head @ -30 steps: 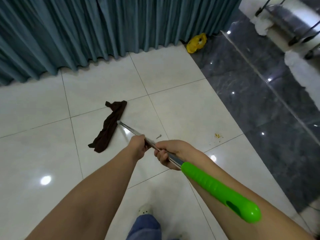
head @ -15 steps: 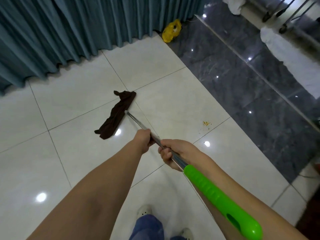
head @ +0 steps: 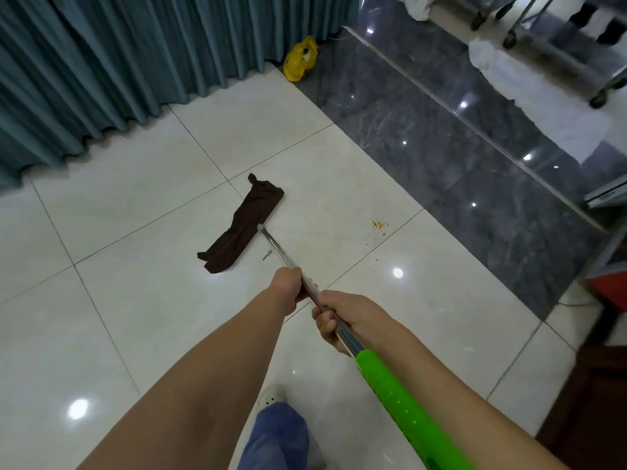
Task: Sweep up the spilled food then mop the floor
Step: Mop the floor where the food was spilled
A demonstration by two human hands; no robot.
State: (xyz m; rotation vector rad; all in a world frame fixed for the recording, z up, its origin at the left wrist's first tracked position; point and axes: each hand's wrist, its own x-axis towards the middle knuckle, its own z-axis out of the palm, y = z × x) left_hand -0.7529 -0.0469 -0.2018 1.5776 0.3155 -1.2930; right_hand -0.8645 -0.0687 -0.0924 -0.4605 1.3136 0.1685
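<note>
A mop with a dark brown cloth head [head: 242, 223] lies flat on the white tiles, its metal pole [head: 276, 245] running back to a green handle [head: 403, 412]. My left hand [head: 288, 283] grips the metal pole further down. My right hand [head: 339, 318] grips it just above the green handle. Small orange food crumbs [head: 378, 225] lie on the tile to the right of the mop head, apart from it. A small speck [head: 267, 256] sits beside the pole.
Teal curtains [head: 135, 56] hang along the back. A yellow bag [head: 300, 61] lies at the curtain's foot. Dark marble floor [head: 458, 147] runs on the right, with white cloths [head: 529, 93] and wheeled metal frames [head: 543, 39] beyond. My foot [head: 271, 396] stands below.
The mop head has slid to the right across the tiles, closer to the crumbs, and the view has turned the same way. Both hands keep their grip on the pole.
</note>
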